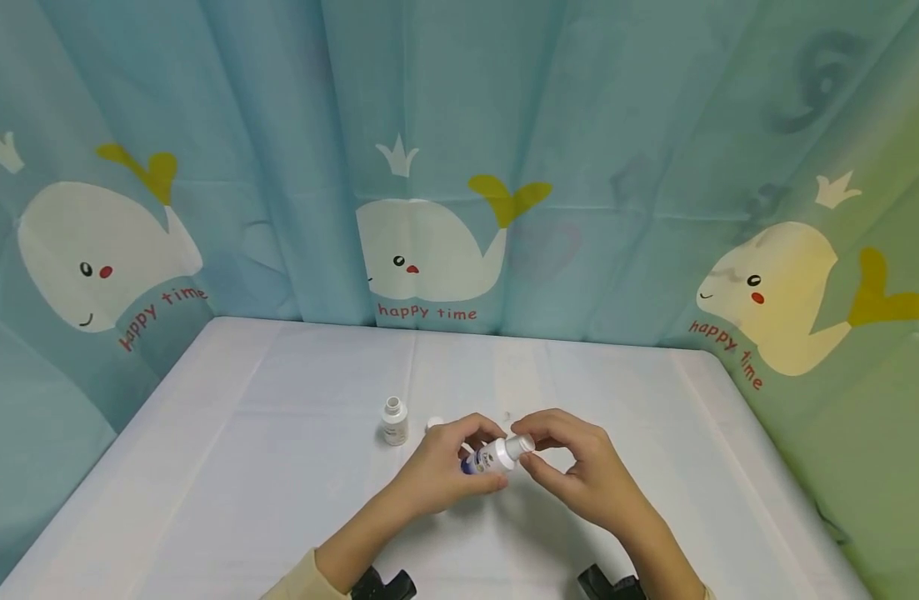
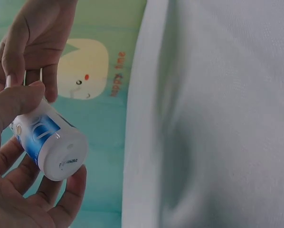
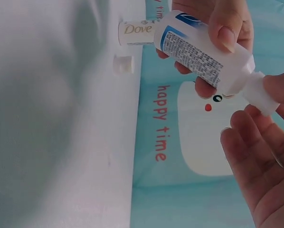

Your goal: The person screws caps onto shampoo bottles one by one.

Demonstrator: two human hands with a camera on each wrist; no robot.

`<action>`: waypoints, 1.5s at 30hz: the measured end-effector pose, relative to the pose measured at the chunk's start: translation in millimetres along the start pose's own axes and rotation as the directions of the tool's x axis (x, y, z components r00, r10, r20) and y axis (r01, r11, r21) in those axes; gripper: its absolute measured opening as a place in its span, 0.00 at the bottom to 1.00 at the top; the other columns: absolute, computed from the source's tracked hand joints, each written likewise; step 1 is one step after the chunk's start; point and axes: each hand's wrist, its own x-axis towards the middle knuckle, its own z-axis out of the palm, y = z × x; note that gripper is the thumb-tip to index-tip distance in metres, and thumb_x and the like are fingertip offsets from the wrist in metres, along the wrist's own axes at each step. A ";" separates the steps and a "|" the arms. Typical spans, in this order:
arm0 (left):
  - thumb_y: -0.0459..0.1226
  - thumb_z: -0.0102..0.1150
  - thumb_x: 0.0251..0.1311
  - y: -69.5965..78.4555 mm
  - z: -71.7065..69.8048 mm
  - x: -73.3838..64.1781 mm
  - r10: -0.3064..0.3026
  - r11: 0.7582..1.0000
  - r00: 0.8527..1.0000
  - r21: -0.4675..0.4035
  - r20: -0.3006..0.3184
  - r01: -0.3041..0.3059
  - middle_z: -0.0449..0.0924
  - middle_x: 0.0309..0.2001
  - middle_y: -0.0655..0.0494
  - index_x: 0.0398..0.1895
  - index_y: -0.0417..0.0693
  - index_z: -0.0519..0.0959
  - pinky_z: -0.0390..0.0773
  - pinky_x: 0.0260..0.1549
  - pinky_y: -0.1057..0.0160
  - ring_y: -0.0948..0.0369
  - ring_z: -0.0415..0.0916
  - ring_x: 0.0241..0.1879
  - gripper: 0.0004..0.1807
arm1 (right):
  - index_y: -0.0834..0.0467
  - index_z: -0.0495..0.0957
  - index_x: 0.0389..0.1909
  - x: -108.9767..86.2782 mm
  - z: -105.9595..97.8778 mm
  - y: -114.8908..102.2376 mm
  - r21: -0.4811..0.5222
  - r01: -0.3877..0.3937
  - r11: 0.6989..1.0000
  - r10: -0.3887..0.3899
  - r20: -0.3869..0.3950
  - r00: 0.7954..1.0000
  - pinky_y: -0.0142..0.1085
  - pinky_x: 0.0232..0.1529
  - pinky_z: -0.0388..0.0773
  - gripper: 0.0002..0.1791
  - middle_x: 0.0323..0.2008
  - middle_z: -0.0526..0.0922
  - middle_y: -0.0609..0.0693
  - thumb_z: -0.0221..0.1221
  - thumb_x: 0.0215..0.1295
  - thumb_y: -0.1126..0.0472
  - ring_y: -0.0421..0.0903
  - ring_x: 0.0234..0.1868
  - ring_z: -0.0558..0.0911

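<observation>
Bare left hand (image 1: 438, 471) and right hand (image 1: 575, 467) of a person. A plain, pale-beige sleeve (image 1: 304, 579) ends partway along the left forearm (image 1: 365, 533); a sliver of similar fabric (image 1: 708, 593) edges the right. Angular black gear (image 1: 384, 586) shows near each arm.

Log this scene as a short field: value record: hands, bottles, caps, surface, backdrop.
left hand: grips the blue-and-white labelled bottle
right hand: pinches that bottle's white cap
held bottle pose: tilted, cap end toward the right hand
held bottle cap: on the bottle; whether loosened, cannot tell
second bottle: white Dove bottle, upright, neck uncovered
loose part: small white cap beside the Dove bottle
surface: white-covered table
backdrop: blue-green curtain with whales and "happy time"
</observation>
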 end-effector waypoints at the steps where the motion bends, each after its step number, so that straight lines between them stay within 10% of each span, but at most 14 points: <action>1: 0.43 0.76 0.50 0.3 0.5 -0.1 -0.001 1.000 1.000 -0.004 0.004 0.001 0.81 0.41 0.70 0.48 0.61 0.79 0.79 0.38 0.67 0.68 0.76 0.41 0.22 | 0.56 0.81 0.50 0.3 0.2 -0.1 -0.001 0.004 1.000 -0.004 -0.005 1.000 0.33 0.44 0.83 0.18 0.46 0.85 0.50 0.67 0.59 0.71 0.42 0.44 0.84; 45: 0.44 0.77 0.49 1.6 -3.3 -0.9 -0.015 0.999 1.000 -0.040 0.006 0.015 0.81 0.38 0.69 0.48 0.61 0.79 0.80 0.36 0.65 0.67 0.76 0.39 0.22 | 0.55 0.82 0.50 -0.6 5.0 3.5 -0.016 0.053 0.998 -0.054 -0.014 0.998 0.34 0.42 0.83 0.21 0.49 0.84 0.49 0.64 0.57 0.76 0.44 0.48 0.83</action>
